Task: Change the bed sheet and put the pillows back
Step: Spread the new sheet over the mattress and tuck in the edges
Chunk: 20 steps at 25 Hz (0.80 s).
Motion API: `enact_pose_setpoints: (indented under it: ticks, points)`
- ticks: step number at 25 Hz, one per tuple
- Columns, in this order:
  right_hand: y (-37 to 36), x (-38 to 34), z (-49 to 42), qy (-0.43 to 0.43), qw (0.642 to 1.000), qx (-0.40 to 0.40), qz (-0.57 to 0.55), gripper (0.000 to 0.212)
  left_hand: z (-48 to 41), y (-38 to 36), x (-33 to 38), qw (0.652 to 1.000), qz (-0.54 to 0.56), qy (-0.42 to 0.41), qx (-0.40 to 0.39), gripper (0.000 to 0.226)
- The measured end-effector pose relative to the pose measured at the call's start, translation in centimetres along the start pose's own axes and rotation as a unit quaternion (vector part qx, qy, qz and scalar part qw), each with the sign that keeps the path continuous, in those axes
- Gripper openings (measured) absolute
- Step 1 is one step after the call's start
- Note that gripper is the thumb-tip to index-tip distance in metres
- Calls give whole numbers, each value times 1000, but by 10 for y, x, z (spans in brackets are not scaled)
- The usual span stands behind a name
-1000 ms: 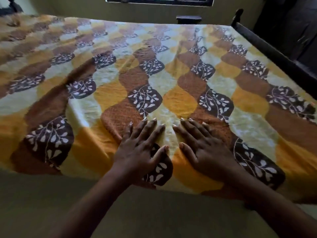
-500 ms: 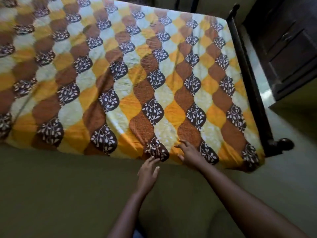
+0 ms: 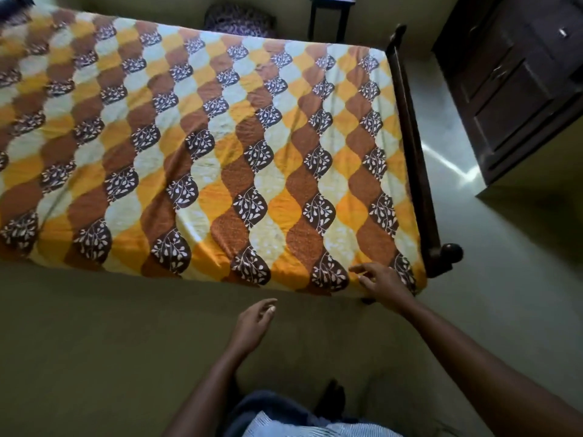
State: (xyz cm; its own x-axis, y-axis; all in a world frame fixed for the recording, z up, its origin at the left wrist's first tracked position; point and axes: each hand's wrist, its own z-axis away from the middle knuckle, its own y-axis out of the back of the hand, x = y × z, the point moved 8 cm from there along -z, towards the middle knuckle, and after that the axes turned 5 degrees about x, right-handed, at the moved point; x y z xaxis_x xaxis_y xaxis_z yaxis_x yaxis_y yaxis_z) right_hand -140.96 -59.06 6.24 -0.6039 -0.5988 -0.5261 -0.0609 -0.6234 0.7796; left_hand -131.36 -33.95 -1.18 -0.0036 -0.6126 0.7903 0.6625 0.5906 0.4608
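Orange-brown-cream wave-patterned bed sheet (image 3: 220,152): my right hand (image 3: 383,283) at its near edge, left hand (image 3: 252,320) off it, grips slack, empty; a careless drag might rumple it.

Matt printed cloth bed sheet (image 3: 202,146); dark polished wood bed frame (image 3: 413,159); glossy floor (image 3: 457,171).

One bed sheet (image 3: 202,137), one wooden bed frame (image 3: 410,146), one dark cupboard (image 3: 511,89) — and two hands: left hand (image 3: 252,323), right hand (image 3: 385,285).
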Motion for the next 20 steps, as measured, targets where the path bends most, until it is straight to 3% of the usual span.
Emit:
enact_pose_setpoints:
  ticks: [3,7,15,20]
  points:
    - [45,49,-6,12,999,45,-22,27,0,-37,45,999,23,-22,25,25]
    - [88,96,-29,12,997,46,-62,28,-9,-86,92,999,27,-31,26,23]
    - [166,145,-152,105,992,-7,64,25,-131,-165,172,999,-14,-24,16,17]
    - [192,160,-223,191,955,-111,195,25,-179,-212,222,999,-39,14,25,37]
